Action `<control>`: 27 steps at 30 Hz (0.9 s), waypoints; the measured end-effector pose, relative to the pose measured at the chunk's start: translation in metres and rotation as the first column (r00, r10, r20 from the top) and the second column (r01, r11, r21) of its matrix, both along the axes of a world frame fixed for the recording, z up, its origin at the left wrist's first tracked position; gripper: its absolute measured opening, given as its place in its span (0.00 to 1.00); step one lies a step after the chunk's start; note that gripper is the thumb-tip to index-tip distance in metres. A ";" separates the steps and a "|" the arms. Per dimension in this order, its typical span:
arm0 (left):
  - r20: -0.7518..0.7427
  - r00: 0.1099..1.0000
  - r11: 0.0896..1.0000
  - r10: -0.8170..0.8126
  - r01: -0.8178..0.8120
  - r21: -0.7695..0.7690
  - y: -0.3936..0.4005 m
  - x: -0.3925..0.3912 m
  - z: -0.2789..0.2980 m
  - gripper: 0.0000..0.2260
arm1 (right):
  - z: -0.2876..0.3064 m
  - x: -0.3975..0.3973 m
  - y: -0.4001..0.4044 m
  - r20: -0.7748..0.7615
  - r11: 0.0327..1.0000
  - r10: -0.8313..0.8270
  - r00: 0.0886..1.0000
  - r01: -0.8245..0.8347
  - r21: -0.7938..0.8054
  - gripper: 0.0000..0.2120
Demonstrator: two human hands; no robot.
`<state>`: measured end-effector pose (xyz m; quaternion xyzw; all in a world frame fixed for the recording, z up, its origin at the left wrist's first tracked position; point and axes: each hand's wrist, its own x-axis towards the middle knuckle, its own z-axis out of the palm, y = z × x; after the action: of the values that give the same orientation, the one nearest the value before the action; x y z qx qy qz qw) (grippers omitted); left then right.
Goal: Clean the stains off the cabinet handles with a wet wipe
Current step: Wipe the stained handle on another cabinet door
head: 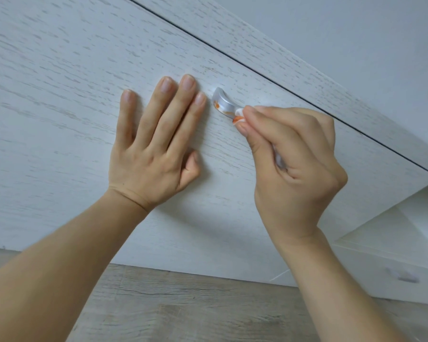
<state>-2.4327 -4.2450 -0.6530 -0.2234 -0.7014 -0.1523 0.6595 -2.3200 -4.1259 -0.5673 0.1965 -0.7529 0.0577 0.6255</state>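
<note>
Job looks partway done, judging by what shows. Silver cabinet handle [221,102] on the white wood-grain cabinet door [72,82] still has orange stains [217,104] on its lower-left side; upper end looks clean. Wet wipe [239,117] is bunched small and already carries orange smears, so some stain has prob. come off onto it. Right hand [297,166] pinches the wipe btw thumb and fingertips and presses it vs. the handle's right end. Left hand [156,146] lies flat, fingers straight, on the door just left of the handle, holding nothing.

Left to do: remaining orange marks here, plus a 2nd handle [403,277], blurred, low on the right; can't tell if it's dirty.

Containers: none in view, no wipe pack visible. Wood-look floor [183,304] below.
</note>
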 end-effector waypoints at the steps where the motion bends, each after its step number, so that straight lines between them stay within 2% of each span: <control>1: 0.001 1.000 1.000 -0.008 0.008 -0.001 0.000 0.000 0.000 0.30 | 0.000 0.001 0.000 0.005 1.000 -0.011 1.000 0.011 -0.005 0.02; 5: 0.004 1.000 1.000 0.005 -0.005 0.000 0.001 0.001 0.000 0.30 | 0.000 0.000 -0.004 0.003 0.999 -0.024 1.000 0.024 -0.038 0.02; 14: 0.012 1.000 1.000 0.001 -0.001 -0.009 -0.001 0.002 0.000 0.32 | 0.002 0.006 -0.003 0.029 0.999 -0.053 0.998 0.053 0.005 0.02; 22: 0.004 1.000 1.000 0.015 -0.015 -0.008 -0.001 0.001 0.000 0.31 | 0.002 0.000 -0.004 0.019 0.999 -0.016 1.000 0.016 -0.036 0.03; 27: -0.004 1.000 1.000 0.010 -0.010 -0.006 -0.002 0.001 -0.001 0.31 | 0.003 -0.001 -0.003 -0.014 0.997 -0.042 0.999 0.043 0.069 0.02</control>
<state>-2.4322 -4.2465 -0.6542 -0.2219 -0.7018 -0.1465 0.6609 -2.3206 -4.1286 -0.5642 0.2025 -0.7546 0.0173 0.6240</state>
